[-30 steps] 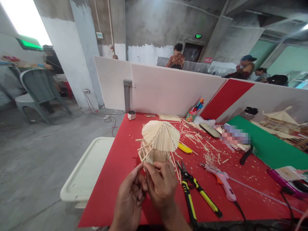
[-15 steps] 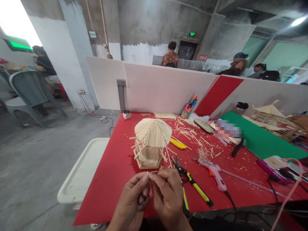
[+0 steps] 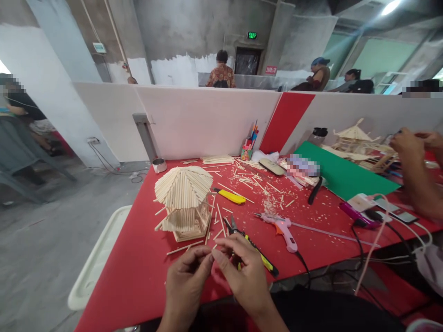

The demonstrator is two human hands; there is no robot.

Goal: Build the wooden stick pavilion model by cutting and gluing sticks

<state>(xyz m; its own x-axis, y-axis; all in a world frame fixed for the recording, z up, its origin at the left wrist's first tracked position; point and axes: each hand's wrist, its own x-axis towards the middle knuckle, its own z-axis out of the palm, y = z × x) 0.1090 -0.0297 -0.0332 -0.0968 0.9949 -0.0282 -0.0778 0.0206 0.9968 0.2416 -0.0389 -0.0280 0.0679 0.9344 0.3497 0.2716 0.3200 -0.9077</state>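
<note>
My left hand (image 3: 189,276) and my right hand (image 3: 244,272) meet fingertip to fingertip over the front of the red table. Each is closed in a pinch; a tiny pale piece seems to show between them, too small to make out. Just beyond stands a small house of wooden sticks (image 3: 183,198) with a fan-like roof. Pliers with yellow and black handles (image 3: 261,256) lie partly behind my right hand. A pink glue gun (image 3: 282,228) rests to their right, and a yellow cutter knife (image 3: 231,196) lies beside the house.
Loose sticks (image 3: 218,160) and shavings lie along the back of the red table (image 3: 138,276). A metal cup (image 3: 159,165) and a pen holder (image 3: 247,152) stand near the partition. At right are a green board (image 3: 349,177), a power strip (image 3: 360,216) and another person's hands (image 3: 411,140).
The view has swung to the right, so the table's things appear further left. My fingers have shifted slightly, still meeting at the tips. Another person's hands have come into view at right.
</note>
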